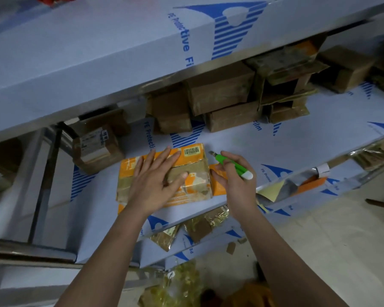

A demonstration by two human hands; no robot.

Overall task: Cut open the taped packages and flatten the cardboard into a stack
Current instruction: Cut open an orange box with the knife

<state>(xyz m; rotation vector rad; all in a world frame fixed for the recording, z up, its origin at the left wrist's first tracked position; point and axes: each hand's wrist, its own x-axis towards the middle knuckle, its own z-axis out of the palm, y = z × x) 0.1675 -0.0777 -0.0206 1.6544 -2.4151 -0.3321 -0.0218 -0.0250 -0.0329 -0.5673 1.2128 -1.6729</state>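
Upper shelf: a broad slab wrapped in pale film printed with blue logos and lettering is seen across the top of the view, overhanging the boxes behind.

Work shelf: a second film-covered surface is laid below it; the packages and both hands are found here.

Row of brown boxes: several taped cardboard boxes are stacked at the back of the work shelf, under the overhang. The one at is seen with flaps open; what is inside cannot be told. The rest are closed, so their contents are hidden.

Labelled brown box: set apart at the back left, sealed with tape, a white label on its top.

Orange package: lies at the front of the work shelf, between the two hands; wrapped in brownish tape, a barcode sticker at its far right corner. It is closed, contents unseen.

Tape and cardboard scraps: crumpled clear tape and brown pieces are scattered on the lower ledge and floor beneath the shelf edge.

Left hand: laid flat on top of the orange package, fingers spread and pressing down.

Right hand: held just beside the package's right edge, fingers curled round the cutter.

Green cutter: gripped in the right hand, blade end pointing away toward the back, white end nearest the person; not touching the package.
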